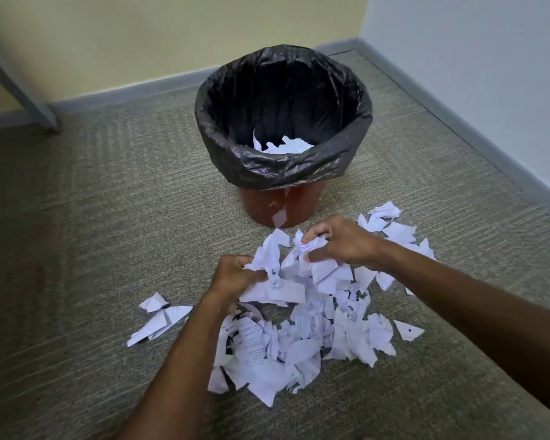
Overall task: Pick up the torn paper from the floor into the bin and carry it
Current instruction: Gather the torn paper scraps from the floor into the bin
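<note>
A pile of torn white paper (302, 341) lies on the carpet in front of me. My left hand (234, 274) is closed on a bunch of scraps at the pile's left top. My right hand (340, 239) grips crumpled scraps at the pile's far side. Together the two hands hold a bunch of paper (286, 274) slightly above the heap. Just beyond stands a brown bin (267, 208) lined with a black bag (286, 166). Some torn paper (283, 146) lies inside it.
Loose scraps lie apart at the left (159, 319) and at the right (394, 227). Grey skirting and walls (458, 119) meet in a corner behind the bin. A grey furniture leg (23, 93) stands at the far left on the carpet.
</note>
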Tool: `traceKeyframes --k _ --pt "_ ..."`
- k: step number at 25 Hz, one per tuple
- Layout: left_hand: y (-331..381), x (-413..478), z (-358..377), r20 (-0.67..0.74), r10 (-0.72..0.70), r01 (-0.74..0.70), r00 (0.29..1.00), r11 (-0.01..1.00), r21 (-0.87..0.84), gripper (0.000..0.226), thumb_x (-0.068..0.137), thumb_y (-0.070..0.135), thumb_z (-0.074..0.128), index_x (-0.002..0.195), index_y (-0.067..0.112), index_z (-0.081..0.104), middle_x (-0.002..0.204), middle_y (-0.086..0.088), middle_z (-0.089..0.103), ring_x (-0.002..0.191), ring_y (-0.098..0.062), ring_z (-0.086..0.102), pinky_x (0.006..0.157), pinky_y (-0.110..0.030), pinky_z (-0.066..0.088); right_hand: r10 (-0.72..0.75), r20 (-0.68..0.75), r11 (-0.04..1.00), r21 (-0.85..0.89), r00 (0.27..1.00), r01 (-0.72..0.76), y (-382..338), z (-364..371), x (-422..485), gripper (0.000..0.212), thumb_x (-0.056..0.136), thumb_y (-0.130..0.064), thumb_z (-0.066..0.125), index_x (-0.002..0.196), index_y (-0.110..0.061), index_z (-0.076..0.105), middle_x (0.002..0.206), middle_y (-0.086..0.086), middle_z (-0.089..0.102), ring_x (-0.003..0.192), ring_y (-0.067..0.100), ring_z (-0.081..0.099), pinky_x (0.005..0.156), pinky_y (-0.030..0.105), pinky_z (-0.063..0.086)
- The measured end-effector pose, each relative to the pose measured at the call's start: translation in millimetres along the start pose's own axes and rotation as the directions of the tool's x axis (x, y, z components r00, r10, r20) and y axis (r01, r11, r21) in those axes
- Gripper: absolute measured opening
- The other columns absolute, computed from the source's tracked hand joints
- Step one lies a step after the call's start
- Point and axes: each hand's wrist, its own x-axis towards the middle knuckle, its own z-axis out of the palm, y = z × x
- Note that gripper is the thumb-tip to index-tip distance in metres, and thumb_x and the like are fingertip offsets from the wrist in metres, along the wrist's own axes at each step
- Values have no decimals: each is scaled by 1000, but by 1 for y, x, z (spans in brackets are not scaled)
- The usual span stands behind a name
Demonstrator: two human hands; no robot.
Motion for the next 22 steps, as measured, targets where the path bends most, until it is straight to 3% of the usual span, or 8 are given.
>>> traceKeyframes --k 2,5,8,11,13,18,20,22 --pt "24 -21 -14 109 -47 60 993 992 -115 12 71 -5 75 78 5 74 64 -6 72 51 -16 64 54 -26 53 18 122 996 81 992 -29 -21 -18 -21 25 78 -8 78 102 -8 70 83 -7 70 36 6 40 40 18 35" --pt "66 -47 -41 263 -25 57 965 992 -114 15 75 -8 69 86 1 74 79 -15 75 61 -21 71 57 -29 59 -70 239 972 233 969 13 -55 -45 -45 23 76 -2 76 99 -6 72 94 7 74 74 11 65 73 23 53" --pt "118 -62 -67 308 96 -49 947 986 -157 16 72 -8 65 82 0 75 76 -14 76 61 -21 72 53 -27 58 -129 256 935 353 958 32 -86 -72 -60 25 75 1 73 100 -1 71 88 6 73 71 11 65 63 19 54" --pt "175 -71 -90 301 241 -200 922 966 -162 12 67 1 64 68 5 75 66 -9 74 50 -16 67 43 -22 52 -210 112 869 477 971 133 -113 -95 -60 20 73 -5 70 93 -6 70 84 6 71 66 11 64 55 18 52" --pt "213 -60 -96 240 276 -255 931 960 -116 15 82 0 57 75 3 69 59 -5 71 43 -14 62 37 -19 46 -224 -27 826 526 974 205 -126 -105 -48 19 74 -8 69 93 -6 69 89 8 70 72 12 66 58 20 54" --pt "285 3 -83 100 187 -196 977 977 89 15 86 18 59 78 5 58 74 -11 63 56 -19 49 44 -21 35 -74 -259 717 657 963 232 -142 -124 18 29 80 4 68 108 6 65 91 15 72 71 17 73 67 23 59" --pt "291 16 -77 46 195 -199 980 974 110 23 93 13 51 72 4 55 59 -8 63 59 -19 48 43 -20 35 -7 -304 725 655 953 214 -145 -128 42 39 77 2 72 114 6 64 97 20 71 78 23 73 79 32 60" --pt "294 20 -70 34 199 -201 979 974 106 23 96 10 49 75 2 56 68 -10 62 55 -17 52 38 -18 35 61 -356 744 639 933 195 -143 -133 61 45 66 -3 80 109 2 68 100 20 72 86 28 73 88 42 57"
